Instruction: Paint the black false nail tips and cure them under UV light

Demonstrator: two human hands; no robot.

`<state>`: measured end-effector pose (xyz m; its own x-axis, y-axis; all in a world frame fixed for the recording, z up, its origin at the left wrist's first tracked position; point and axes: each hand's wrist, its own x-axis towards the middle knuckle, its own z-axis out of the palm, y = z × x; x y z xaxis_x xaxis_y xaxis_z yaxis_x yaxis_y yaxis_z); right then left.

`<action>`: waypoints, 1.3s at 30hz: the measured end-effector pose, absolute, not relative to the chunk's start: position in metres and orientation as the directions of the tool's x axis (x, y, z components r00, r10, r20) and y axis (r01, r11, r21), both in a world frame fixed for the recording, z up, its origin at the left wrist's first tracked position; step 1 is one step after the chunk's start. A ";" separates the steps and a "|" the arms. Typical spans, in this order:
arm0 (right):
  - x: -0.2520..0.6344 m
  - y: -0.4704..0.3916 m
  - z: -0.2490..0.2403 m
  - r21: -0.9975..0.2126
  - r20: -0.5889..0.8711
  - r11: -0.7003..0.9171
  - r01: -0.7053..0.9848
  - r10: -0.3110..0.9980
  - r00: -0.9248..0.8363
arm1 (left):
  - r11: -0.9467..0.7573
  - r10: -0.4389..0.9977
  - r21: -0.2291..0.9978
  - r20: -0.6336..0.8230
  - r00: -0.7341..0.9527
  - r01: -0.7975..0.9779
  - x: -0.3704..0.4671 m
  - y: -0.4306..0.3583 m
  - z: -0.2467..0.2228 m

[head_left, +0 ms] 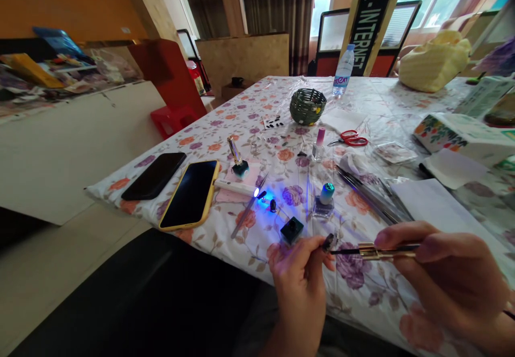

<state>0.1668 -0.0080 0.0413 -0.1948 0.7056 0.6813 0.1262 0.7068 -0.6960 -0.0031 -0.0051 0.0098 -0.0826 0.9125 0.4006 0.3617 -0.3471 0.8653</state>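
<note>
Near the table's front edge, my left hand [301, 271] pinches a small dark nail tip [329, 242] between thumb and finger. From the right, my right hand [446, 271] holds a thin brush [374, 251] with a gold section, its dark end at the nail tip. Just behind my left hand is a dark green square bottle [292, 230]. A white pen-shaped lamp [236, 187] shines blue light on a small dark piece [273, 205]. A polish bottle with a teal cap [324, 201] stands to the right of that piece.
Two phones [155, 176] [191, 193] lie at the left edge. Tweezers [368, 193], red scissors [354, 138] and white paper [446, 212] are at the right. Farther back are a woven basket [308, 106] and a water bottle [344, 71].
</note>
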 end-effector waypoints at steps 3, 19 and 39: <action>0.166 -0.008 0.038 -0.699 0.664 0.700 0.143 0.711 -0.231 | -0.337 0.915 0.862 0.394 -0.083 0.378 -0.003 -0.005 0.011; 0.165 -0.006 0.036 -0.752 0.638 0.650 0.112 0.760 -0.123 | -0.308 0.933 0.878 0.355 -0.066 0.365 -0.003 -0.005 0.011; 0.164 -0.008 0.037 -0.730 0.658 0.677 0.090 0.733 -0.174 | -0.321 0.922 0.843 0.383 -0.062 0.431 -0.004 -0.006 0.011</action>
